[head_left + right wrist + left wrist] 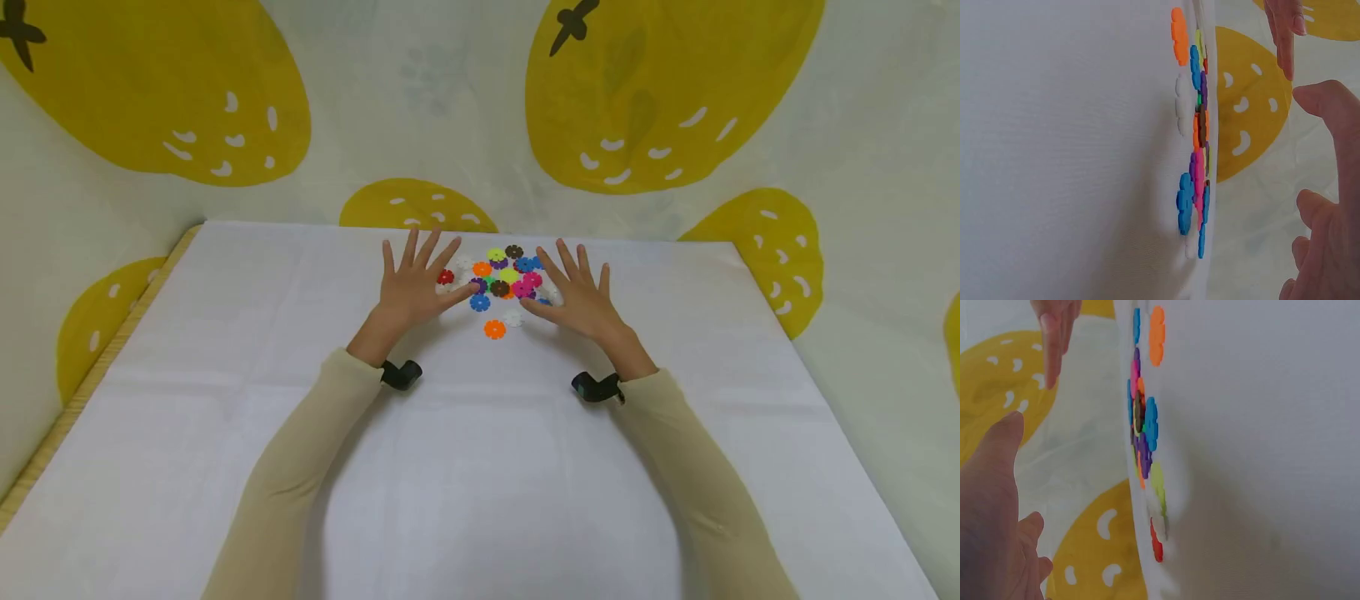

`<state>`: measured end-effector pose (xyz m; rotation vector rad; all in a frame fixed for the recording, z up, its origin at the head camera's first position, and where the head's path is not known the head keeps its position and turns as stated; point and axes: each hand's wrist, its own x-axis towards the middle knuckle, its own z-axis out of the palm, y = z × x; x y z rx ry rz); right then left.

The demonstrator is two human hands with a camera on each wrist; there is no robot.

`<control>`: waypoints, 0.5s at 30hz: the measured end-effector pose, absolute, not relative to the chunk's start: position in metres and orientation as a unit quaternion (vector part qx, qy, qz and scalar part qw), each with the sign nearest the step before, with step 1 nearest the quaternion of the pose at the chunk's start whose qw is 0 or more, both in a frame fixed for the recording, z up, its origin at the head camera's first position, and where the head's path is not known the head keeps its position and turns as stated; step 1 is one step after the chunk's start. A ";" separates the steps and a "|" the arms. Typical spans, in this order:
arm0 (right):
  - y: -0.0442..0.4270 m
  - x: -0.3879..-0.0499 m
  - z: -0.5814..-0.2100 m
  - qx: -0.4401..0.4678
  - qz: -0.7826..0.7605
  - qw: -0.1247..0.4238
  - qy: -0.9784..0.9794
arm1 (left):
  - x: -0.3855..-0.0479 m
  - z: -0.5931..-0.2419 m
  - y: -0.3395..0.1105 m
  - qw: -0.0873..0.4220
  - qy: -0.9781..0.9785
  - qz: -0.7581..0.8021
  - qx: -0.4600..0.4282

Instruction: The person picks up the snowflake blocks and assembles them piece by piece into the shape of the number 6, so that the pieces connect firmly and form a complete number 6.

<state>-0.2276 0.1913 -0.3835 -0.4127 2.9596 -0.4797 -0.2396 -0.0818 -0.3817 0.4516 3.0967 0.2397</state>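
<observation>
My left hand (411, 287) hovers at the left of a loose pile of small notched plastic discs, its fingers spread and nothing held. Across from it, my right hand (581, 302) is held over the pile's right side, fingers likewise spread and holding nothing. Between the hands lie flower-shaped discs in several colours: an orange disc (495, 330) nearest me, a white disc (513, 319) beside it, a blue disc (480, 303), a brown disc (499, 288) and a pink disc (532, 280). A red disc (446, 277) lies by the left hand. In both wrist views the hands are raised above the discs.
A white cloth (480, 467) covers the table, with a wooden edge (97, 367) showing at the left. Behind the table hangs a pale curtain (420, 108) printed with yellow fruit. Each wrist carries a small black camera (402, 375).
</observation>
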 end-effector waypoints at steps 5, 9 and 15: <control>0.190 -0.223 -0.390 -0.147 -0.158 0.062 0.974 | -0.236 -0.387 -0.080 0.016 0.985 0.076 0.152; 0.188 -0.222 -0.394 -0.150 -0.175 0.062 0.971 | -0.232 -0.390 -0.078 0.026 0.981 0.094 0.169; 0.187 -0.220 -0.398 -0.160 -0.192 0.080 0.965 | -0.225 -0.393 -0.072 0.041 0.974 0.118 0.190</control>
